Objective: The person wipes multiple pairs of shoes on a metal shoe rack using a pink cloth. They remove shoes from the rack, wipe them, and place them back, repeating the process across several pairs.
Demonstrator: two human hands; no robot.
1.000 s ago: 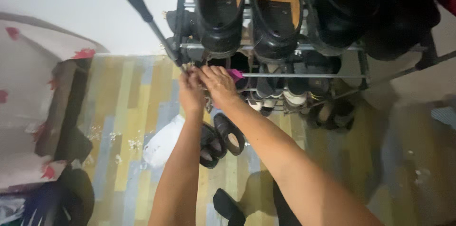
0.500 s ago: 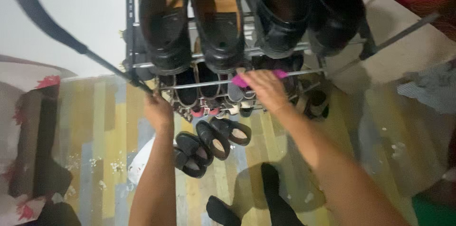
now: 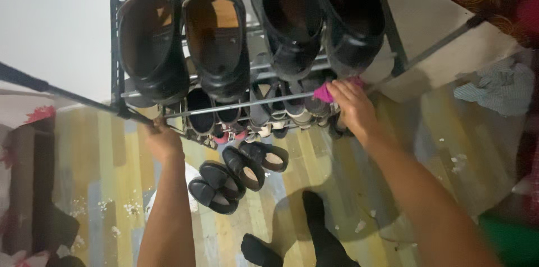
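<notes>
Two hands were at the metal shoe rack (image 3: 119,48): the left hand (image 3: 163,140) gripped its lower front corner, while the right hand (image 3: 351,104) pinched a pink cloth (image 3: 324,92) against the front rail. Black shoes (image 3: 238,169) lay on the striped floor (image 3: 106,160) below.

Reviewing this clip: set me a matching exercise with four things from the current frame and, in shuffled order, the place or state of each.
Things:
1. pink cloth
2. left hand
3. small black shoes
4. large black shoes

Places or states:
A. on the top tier of the metal rack
B. on the striped floor below the rack
C. pressed to a rack bar by the right hand
D. at the rack's left front corner

Pairs: 1-C, 2-D, 3-B, 4-A
</notes>
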